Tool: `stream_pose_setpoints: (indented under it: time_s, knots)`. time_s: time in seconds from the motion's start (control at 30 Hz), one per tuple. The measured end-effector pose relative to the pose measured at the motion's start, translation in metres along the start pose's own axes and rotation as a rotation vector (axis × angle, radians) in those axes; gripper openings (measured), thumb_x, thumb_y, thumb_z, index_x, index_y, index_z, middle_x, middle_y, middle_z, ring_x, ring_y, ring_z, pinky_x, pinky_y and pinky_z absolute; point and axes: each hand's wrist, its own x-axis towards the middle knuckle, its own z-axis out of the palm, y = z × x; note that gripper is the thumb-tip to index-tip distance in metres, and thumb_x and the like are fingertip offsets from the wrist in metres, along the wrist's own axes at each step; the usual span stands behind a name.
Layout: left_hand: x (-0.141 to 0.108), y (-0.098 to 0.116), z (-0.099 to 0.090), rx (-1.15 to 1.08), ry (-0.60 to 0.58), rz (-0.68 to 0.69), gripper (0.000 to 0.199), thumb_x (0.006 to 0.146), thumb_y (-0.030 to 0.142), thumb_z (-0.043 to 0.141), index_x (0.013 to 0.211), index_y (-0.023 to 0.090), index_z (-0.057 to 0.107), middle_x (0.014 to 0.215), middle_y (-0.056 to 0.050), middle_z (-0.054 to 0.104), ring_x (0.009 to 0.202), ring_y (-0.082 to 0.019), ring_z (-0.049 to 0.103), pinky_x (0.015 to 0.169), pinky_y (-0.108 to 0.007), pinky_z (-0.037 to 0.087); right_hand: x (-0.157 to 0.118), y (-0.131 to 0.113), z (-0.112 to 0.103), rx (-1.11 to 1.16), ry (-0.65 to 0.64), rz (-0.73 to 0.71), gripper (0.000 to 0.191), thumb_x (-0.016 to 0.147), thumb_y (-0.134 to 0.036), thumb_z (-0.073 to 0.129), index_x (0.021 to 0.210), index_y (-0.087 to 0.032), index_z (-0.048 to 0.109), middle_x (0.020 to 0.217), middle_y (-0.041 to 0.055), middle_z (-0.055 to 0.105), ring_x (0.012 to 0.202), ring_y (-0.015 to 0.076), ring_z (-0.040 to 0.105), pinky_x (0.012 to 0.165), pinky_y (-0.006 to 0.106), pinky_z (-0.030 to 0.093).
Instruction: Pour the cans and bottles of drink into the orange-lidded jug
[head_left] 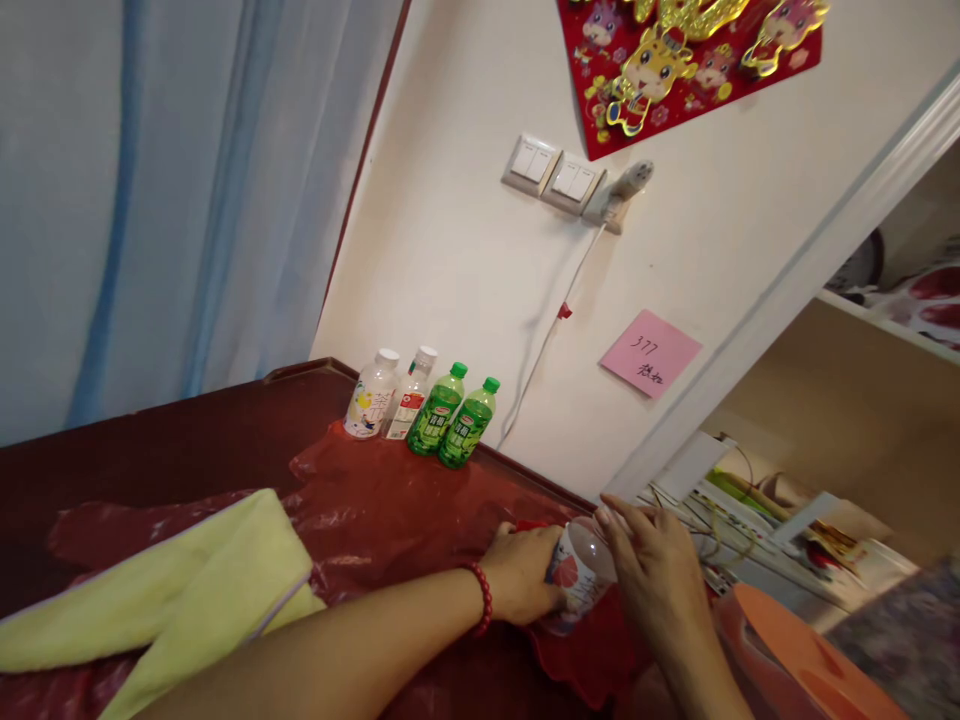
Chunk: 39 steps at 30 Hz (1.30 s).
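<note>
A clear plastic drink bottle (576,580) with a white label and a red fruit print is tilted over the table's right part. My left hand (521,575), with a red bead bracelet at its wrist, is wrapped round the bottle's body. My right hand (660,560) is closed at the bottle's upper end, its fingers over the neck. Whether a cap is under those fingers is hidden. Bunched red plastic (585,650) lies below and beside the bottle.
Two green bottles (454,420) and two white-capped bottles (386,395) stand in a row by the wall. A yellow cloth (217,590) lies at the left on the dark red table (150,440). An orange container (806,650) is at the right, near cluttered shelves (795,540).
</note>
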Motion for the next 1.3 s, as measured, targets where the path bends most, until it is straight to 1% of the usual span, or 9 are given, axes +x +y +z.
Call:
stream_pose_setpoints:
  time_s: [0.1,0.2,0.37,0.57,0.67,0.77,0.87,1.13,1.3]
  knots:
    - [-0.001,0.000,-0.001,-0.016,0.005,0.011,0.050,0.074,0.042,0.076,0.117,0.028,0.056,0.127,-0.003,0.070,0.120,-0.032,0.063,0.106,-0.051,0.038,-0.004,-0.001,-0.002,0.026,0.002,0.027,0.060,0.092,-0.063,0.044,0.108,-0.016,0.078,0.099,0.0158,0.064,0.096,0.0330,0.059,0.090,0.053,0.045]
    - [-0.001,0.001,-0.002,-0.024,-0.009,0.002,0.049,0.074,0.041,0.076,0.117,0.028,0.056,0.125,-0.002,0.071,0.118,-0.031,0.063,0.106,-0.050,0.038,-0.008,-0.003,-0.002,0.080,-0.025,0.055,0.055,0.094,-0.055,0.041,0.115,-0.017,0.075,0.114,0.0139,0.066,0.109,0.0299,0.060,0.097,0.048,0.046]
    - [0.000,-0.001,-0.001,0.004,-0.006,0.012,0.049,0.075,0.043,0.074,0.117,0.028,0.055,0.126,-0.004,0.070,0.118,-0.032,0.063,0.105,-0.050,0.038,-0.009,-0.001,0.000,0.133,-0.057,0.115,0.053,0.092,-0.055,0.044,0.117,-0.017,0.072,0.116,0.0131,0.068,0.108,0.0287,0.063,0.092,0.044,0.050]
    - [-0.001,0.000,-0.002,0.015,-0.023,0.001,0.048,0.077,0.042,0.073,0.118,0.028,0.054,0.127,-0.004,0.069,0.120,-0.031,0.062,0.106,-0.049,0.038,-0.007,-0.001,0.000,0.169,-0.081,0.173,0.060,0.090,-0.061,0.043,0.119,-0.017,0.071,0.125,0.0135,0.065,0.116,0.0294,0.060,0.097,0.045,0.049]
    - [-0.002,0.002,-0.002,0.007,-0.017,0.001,0.047,0.076,0.041,0.072,0.118,0.027,0.054,0.128,-0.005,0.069,0.121,-0.032,0.062,0.106,-0.050,0.038,-0.005,0.003,0.000,0.120,-0.050,0.243,0.066,0.087,-0.069,0.050,0.119,-0.015,0.071,0.118,0.0170,0.066,0.108,0.0330,0.062,0.094,0.050,0.049]
    - [-0.001,0.000,-0.001,-0.007,0.003,0.010,0.048,0.074,0.041,0.073,0.117,0.027,0.055,0.127,-0.005,0.070,0.119,-0.033,0.063,0.105,-0.052,0.039,-0.002,0.010,0.002,0.094,-0.052,0.268,0.066,0.078,-0.071,0.058,0.109,-0.015,0.075,0.104,0.0167,0.068,0.092,0.0327,0.066,0.085,0.049,0.052]
    - [-0.001,0.000,-0.001,-0.015,0.005,0.012,0.048,0.074,0.040,0.073,0.117,0.027,0.055,0.126,-0.005,0.070,0.118,-0.032,0.063,0.104,-0.052,0.039,-0.002,0.010,0.005,0.106,-0.031,0.258,0.063,0.079,-0.068,0.056,0.111,-0.016,0.073,0.107,0.0160,0.069,0.090,0.0313,0.066,0.082,0.047,0.053]
    - [-0.003,0.004,-0.004,-0.007,-0.007,0.002,0.046,0.075,0.041,0.073,0.116,0.027,0.056,0.124,-0.005,0.071,0.116,-0.032,0.064,0.103,-0.048,0.040,-0.006,-0.004,0.000,0.112,0.058,0.146,0.053,0.091,-0.054,0.041,0.114,-0.017,0.070,0.120,0.0150,0.067,0.112,0.0306,0.061,0.094,0.044,0.048]
    - [-0.002,0.001,-0.001,-0.012,-0.004,0.001,0.047,0.075,0.041,0.074,0.116,0.027,0.056,0.124,-0.005,0.071,0.117,-0.033,0.064,0.104,-0.050,0.039,-0.004,-0.006,0.002,0.101,0.040,0.083,0.052,0.093,-0.054,0.041,0.109,-0.017,0.073,0.115,0.0155,0.067,0.109,0.0297,0.061,0.093,0.043,0.050]
